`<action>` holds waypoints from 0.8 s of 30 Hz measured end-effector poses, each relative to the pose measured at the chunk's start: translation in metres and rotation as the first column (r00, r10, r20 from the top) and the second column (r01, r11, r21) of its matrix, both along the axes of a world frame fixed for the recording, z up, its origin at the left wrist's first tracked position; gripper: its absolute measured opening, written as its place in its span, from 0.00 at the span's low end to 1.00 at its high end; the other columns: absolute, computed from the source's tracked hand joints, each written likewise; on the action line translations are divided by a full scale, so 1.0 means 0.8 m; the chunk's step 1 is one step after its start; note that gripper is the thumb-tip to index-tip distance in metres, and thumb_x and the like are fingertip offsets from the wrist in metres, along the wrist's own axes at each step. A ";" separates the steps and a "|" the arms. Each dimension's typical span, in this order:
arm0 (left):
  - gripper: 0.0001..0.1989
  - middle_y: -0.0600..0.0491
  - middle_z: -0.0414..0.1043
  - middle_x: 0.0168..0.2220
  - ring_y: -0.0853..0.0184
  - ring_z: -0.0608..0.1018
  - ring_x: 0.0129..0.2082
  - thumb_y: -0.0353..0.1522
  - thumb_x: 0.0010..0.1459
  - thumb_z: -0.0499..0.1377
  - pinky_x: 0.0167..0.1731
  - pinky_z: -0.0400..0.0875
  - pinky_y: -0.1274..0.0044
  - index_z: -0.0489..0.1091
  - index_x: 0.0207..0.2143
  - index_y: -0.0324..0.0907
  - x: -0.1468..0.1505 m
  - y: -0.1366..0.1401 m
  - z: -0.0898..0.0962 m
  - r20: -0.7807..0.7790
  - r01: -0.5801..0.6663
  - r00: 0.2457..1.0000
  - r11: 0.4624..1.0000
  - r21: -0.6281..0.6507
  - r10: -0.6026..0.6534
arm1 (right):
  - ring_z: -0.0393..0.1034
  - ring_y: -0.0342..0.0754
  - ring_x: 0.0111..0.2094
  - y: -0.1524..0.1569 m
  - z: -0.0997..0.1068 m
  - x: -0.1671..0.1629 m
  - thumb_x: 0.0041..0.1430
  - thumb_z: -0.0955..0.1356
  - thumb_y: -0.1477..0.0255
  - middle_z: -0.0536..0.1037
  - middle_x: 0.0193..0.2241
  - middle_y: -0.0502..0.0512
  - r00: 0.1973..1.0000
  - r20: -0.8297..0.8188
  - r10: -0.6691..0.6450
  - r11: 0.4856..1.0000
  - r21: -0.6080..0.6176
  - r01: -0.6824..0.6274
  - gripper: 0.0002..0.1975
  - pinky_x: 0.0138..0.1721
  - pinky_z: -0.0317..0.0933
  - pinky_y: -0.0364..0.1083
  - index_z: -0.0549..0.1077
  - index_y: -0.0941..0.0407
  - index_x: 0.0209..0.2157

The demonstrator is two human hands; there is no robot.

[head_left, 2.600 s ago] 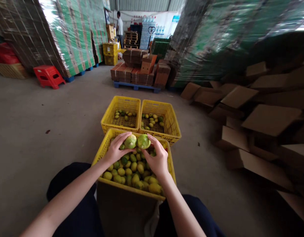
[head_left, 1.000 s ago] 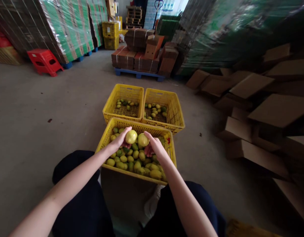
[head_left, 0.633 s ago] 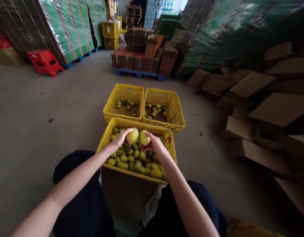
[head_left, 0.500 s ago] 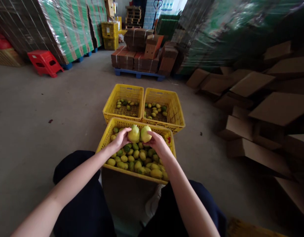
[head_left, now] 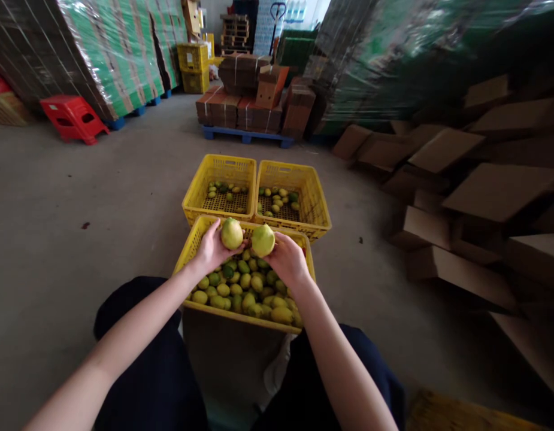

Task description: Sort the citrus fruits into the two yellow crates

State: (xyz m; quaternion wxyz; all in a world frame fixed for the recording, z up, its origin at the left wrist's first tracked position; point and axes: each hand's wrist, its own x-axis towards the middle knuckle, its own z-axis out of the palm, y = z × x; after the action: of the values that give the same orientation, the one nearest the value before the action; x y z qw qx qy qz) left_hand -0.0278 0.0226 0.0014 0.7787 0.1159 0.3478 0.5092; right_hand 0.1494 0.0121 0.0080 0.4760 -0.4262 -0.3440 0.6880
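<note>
Yellow-green lemons [head_left: 248, 282] fill much of the near yellow crate [head_left: 245, 321], which stands between my knees. Above its far part, my left hand [head_left: 210, 246] is closed around a lemon [head_left: 232, 234], thumb and fingers on its sides. A second lemon [head_left: 263, 240], greenish yellow with a pointed tip, rests in the grip of my right hand [head_left: 288, 258]. The two held fruits are a small distance apart. My hands hide part of the crate's far rim and some of the fruit below.
Beyond stand two yellow crates, left [head_left: 187, 200] and right [head_left: 324, 203], each with several lemons on the bottom. Open cardboard boxes [head_left: 438, 263] pile up on the right. A red stool [head_left: 73, 118] is at left; a blue pallet [head_left: 247, 136] bears flattened cartons farther back.
My hands have moved apart, the left one going left and turning palm up with its lemon. The right-hand lemon has tilted, showing its tip. The whole view has shifted slightly.
</note>
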 end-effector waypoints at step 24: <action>0.18 0.49 0.77 0.33 0.66 0.79 0.30 0.38 0.65 0.48 0.31 0.76 0.75 0.71 0.45 0.37 0.011 -0.014 0.003 0.176 0.041 0.984 0.999 -0.001 -0.041 | 0.72 0.47 0.20 -0.003 -0.006 -0.022 0.56 0.65 0.59 0.77 0.19 0.53 0.966 -0.172 -0.194 0.946 -0.293 0.138 0.15 0.19 0.66 0.45 0.72 0.56 0.27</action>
State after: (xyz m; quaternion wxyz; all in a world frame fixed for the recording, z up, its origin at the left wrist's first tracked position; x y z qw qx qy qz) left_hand -0.0187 0.0114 0.0035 0.8170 0.0755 0.2764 0.5004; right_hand 0.1316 0.0095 0.0035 0.4997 -0.4459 -0.1571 0.7258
